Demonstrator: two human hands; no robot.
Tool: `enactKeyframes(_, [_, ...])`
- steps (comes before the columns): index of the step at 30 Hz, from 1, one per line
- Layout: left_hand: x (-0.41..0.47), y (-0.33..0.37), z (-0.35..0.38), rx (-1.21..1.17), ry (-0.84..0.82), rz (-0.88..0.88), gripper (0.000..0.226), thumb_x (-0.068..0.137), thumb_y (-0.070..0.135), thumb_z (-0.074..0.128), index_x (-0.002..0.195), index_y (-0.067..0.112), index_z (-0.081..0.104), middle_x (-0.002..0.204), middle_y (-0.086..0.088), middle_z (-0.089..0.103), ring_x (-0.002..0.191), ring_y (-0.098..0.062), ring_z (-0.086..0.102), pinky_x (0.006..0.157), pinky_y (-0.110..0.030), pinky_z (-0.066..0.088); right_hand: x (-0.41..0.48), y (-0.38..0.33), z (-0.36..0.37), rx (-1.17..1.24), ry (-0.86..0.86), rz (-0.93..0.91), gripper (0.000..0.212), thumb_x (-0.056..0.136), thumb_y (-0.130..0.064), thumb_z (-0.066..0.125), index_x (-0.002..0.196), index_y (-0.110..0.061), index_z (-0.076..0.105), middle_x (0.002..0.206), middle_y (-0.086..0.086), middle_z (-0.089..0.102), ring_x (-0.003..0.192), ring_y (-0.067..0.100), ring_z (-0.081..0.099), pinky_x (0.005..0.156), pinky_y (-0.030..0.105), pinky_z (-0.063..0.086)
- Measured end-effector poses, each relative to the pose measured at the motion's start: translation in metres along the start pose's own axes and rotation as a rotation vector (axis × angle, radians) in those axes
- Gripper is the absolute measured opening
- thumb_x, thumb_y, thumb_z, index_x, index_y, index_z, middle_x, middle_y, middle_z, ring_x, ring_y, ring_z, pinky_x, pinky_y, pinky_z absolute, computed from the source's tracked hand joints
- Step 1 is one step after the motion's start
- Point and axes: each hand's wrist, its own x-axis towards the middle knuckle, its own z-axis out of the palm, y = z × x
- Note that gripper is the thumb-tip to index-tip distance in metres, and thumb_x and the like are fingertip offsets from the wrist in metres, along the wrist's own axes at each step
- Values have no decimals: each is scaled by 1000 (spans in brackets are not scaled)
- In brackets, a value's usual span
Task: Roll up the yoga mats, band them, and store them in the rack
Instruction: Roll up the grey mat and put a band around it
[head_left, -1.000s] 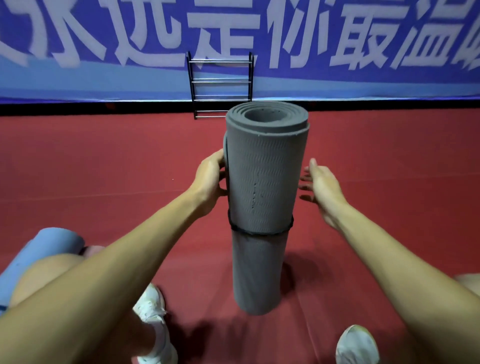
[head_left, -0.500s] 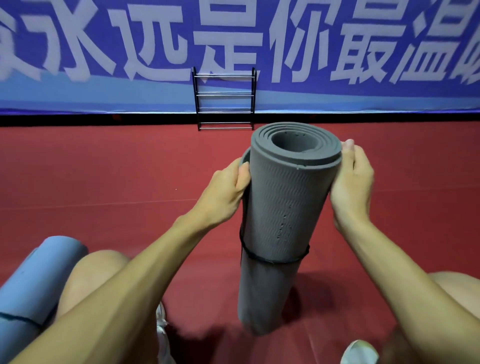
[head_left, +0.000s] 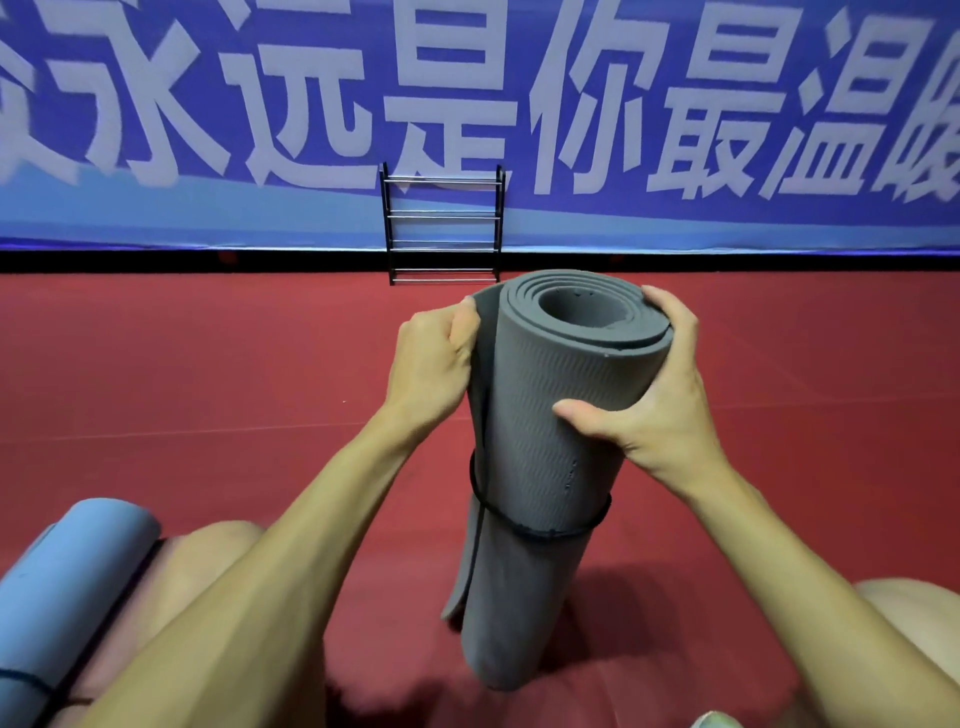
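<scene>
Head view, and the writing first: the wide blue banner (head_left: 571, 218) along the back wall is carrying big white Chinese characters, 永远是你最温 reading clearly, with a cut-off character at each edge.

At 12 o'clock, against the foot of that banner, the black metal rack with silver rungs (head_left: 443, 226) is standing on the red floor (head_left: 208, 389).

Dead centre, the grey rolled foam yoga mat (head_left: 540, 441) is standing on end on the floor. Its long axis is running near vertical, the top leaning slightly towards 1 o'clock and the open spiral end facing up at the camera. A thin black elastic band (head_left: 540, 532) is ringing the roll about midway, below both hands.

The left hand (head_left: 436, 364) is gripping the loose outer edge at the top of the roll, on its 9 o'clock side, fingers curled over it. The right hand (head_left: 660, 410) is wrapping the 3 o'clock side, thumb lying across the front and fingers curling over the top rim.

At 8 o'clock a light blue rolled mat (head_left: 62, 597) is lying beside the person's bare knee, a dark band crossing it near the frame edge.
</scene>
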Motion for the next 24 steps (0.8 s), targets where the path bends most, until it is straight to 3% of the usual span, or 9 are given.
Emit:
enactKeyframes(2, [-2,-10,6,-80,-49,-31,52,99,44,33,58,13,34,54,-8,38,55,-16,36,55,-35,41,1,6,0,37,-36,57,112,45,-49,84,138,-36,24,134,-11,48,123,1,47,103,16,36])
enactKeyframes(3, [-5,-15,9,-76,-104,-52,57,96,56,28,67,10,48,65,-10,53,64,-18,50,68,-40,52,1,8,2,45,-36,88,114,46,-49,85,140,-36,22,135,-14,48,123,0,46,103,17,36])
enactKeyframes(5, [-16,-13,13,-59,-202,-27,55,97,59,17,96,24,58,88,9,62,89,-16,58,85,-45,48,0,11,6,64,-16,124,118,46,-53,83,144,-37,19,139,-13,45,127,0,44,104,19,34])
enactKeyframes(8, [-22,-2,8,-250,-214,-20,48,105,38,17,90,26,60,79,19,61,78,1,54,78,-31,44,0,11,13,85,-49,135,128,47,-56,84,149,-37,8,148,-9,39,134,3,39,110,25,31])
enactKeyframes(10, [-19,0,3,-392,-230,-110,53,105,41,16,93,39,67,90,23,69,90,10,59,85,-21,46,1,10,17,94,-83,131,133,49,-55,85,150,-39,0,152,-8,35,137,2,34,113,26,28])
enactKeyframes(12, [-13,-1,-1,-483,-207,-164,51,102,52,16,102,45,67,108,20,68,106,7,58,97,-24,44,1,9,24,94,-111,130,132,52,-56,85,149,-42,-4,154,-10,30,140,1,30,116,29,26])
enactKeyframes(16, [9,-1,-9,-699,-104,-299,36,94,54,44,106,26,64,106,7,72,100,-10,65,90,-30,46,5,2,36,175,-142,83,102,63,-72,71,145,-42,18,149,-15,36,136,-2,33,114,31,31])
enactKeyframes(19, [23,-5,-11,-682,-129,-310,37,76,33,64,109,15,68,113,-5,70,108,-22,64,100,-39,47,20,-11,39,326,-78,152,76,66,-87,50,124,-39,40,129,-10,53,114,2,51,101,24,39])
enactKeyframes(24, [26,-6,6,-669,-105,-317,29,94,23,52,122,19,60,118,2,67,111,-13,61,99,-31,46,39,-5,43,382,33,251,60,77,-51,58,130,-28,40,122,-9,57,110,0,55,97,20,41])
